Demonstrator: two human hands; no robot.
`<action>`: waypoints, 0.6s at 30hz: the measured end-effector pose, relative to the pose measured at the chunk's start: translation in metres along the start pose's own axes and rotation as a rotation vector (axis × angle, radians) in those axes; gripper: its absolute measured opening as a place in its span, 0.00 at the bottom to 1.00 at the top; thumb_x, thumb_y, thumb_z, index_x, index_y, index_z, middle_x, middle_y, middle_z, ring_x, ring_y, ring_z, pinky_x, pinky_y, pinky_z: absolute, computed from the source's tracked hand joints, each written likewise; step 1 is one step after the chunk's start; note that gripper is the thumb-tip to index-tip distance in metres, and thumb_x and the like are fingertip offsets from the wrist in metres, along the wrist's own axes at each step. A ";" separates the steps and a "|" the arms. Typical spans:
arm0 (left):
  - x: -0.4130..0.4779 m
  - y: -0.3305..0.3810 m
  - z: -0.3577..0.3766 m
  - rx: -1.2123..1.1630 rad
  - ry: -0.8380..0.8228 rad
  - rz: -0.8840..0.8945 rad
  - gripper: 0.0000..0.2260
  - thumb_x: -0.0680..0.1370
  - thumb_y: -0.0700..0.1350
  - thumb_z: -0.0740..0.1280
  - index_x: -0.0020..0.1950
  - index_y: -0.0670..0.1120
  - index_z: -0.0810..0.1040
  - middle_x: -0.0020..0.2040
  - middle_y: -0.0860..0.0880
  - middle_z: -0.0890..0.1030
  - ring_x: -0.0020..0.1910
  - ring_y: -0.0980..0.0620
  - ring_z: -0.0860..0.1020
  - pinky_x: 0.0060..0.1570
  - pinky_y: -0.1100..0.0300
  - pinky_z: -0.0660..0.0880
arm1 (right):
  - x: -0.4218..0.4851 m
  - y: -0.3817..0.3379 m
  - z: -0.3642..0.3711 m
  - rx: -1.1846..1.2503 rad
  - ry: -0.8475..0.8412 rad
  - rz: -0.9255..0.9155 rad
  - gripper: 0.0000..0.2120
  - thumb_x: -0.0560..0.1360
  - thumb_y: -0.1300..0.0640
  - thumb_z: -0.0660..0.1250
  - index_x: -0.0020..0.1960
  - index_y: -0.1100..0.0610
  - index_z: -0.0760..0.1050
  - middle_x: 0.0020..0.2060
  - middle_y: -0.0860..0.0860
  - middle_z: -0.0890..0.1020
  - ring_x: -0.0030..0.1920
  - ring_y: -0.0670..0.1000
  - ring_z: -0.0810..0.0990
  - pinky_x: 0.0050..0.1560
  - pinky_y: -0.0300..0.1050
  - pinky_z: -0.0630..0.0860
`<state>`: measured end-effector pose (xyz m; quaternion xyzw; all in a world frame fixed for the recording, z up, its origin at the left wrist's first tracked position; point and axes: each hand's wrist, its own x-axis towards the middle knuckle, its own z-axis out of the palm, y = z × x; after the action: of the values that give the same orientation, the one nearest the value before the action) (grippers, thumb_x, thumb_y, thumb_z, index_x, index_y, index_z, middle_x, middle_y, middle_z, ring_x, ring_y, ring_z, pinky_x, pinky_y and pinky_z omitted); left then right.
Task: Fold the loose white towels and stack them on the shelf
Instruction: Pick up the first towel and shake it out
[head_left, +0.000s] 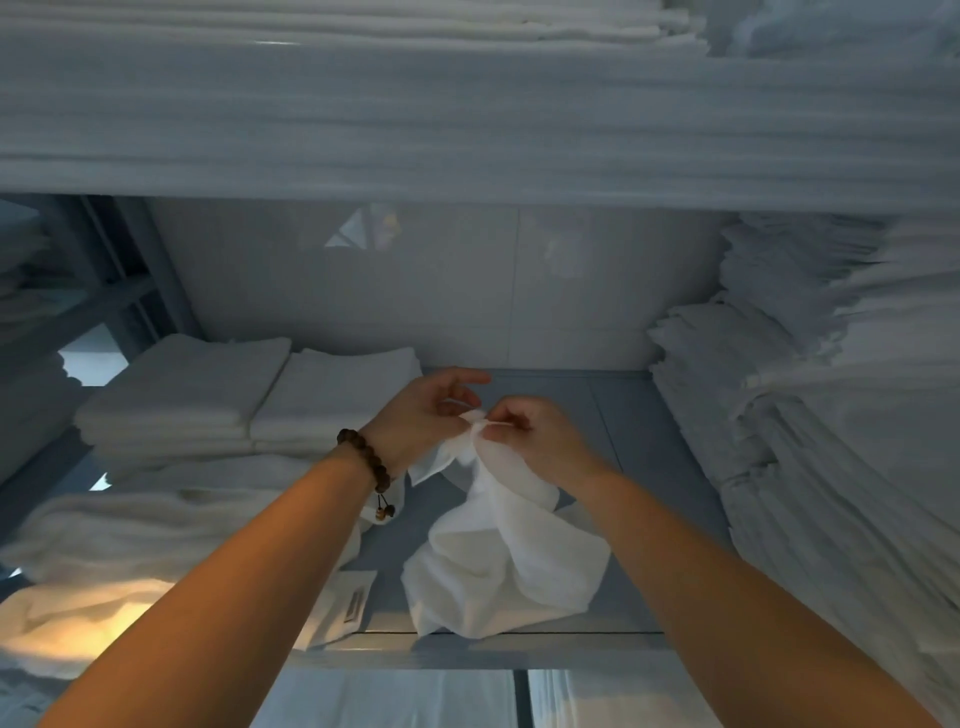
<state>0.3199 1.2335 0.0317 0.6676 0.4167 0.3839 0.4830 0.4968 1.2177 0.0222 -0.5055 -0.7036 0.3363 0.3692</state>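
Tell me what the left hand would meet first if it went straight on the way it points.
Probably the back wall; the left hand points past the towel, over the shelf floor, though depth is unclear.

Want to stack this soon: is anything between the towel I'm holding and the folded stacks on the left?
Nothing visible. Your left hand and right hand pinch the loose towel; the nearer folded stack sits just beyond the left hand.
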 end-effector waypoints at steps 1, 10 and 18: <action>-0.002 -0.002 -0.002 0.041 0.040 0.001 0.21 0.72 0.30 0.68 0.57 0.52 0.76 0.48 0.47 0.78 0.48 0.52 0.78 0.49 0.66 0.73 | 0.000 0.001 0.001 0.026 0.024 0.007 0.03 0.71 0.64 0.70 0.43 0.64 0.79 0.36 0.50 0.79 0.36 0.43 0.74 0.38 0.30 0.68; -0.010 -0.011 -0.001 0.067 0.307 -0.080 0.04 0.70 0.38 0.74 0.43 0.39 0.81 0.42 0.38 0.83 0.43 0.41 0.82 0.50 0.47 0.79 | -0.001 -0.008 0.007 0.210 0.088 0.025 0.03 0.71 0.63 0.71 0.44 0.57 0.80 0.42 0.49 0.82 0.40 0.42 0.78 0.46 0.34 0.74; -0.024 -0.005 0.001 -0.049 0.232 -0.066 0.03 0.75 0.39 0.68 0.46 0.47 0.80 0.43 0.45 0.84 0.44 0.48 0.83 0.46 0.59 0.79 | 0.001 -0.021 0.018 0.143 0.114 -0.032 0.05 0.70 0.62 0.72 0.39 0.61 0.76 0.31 0.49 0.77 0.34 0.43 0.73 0.39 0.35 0.69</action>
<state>0.3113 1.2117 0.0238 0.5924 0.4821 0.4527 0.4601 0.4716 1.2110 0.0312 -0.4849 -0.6636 0.3505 0.4490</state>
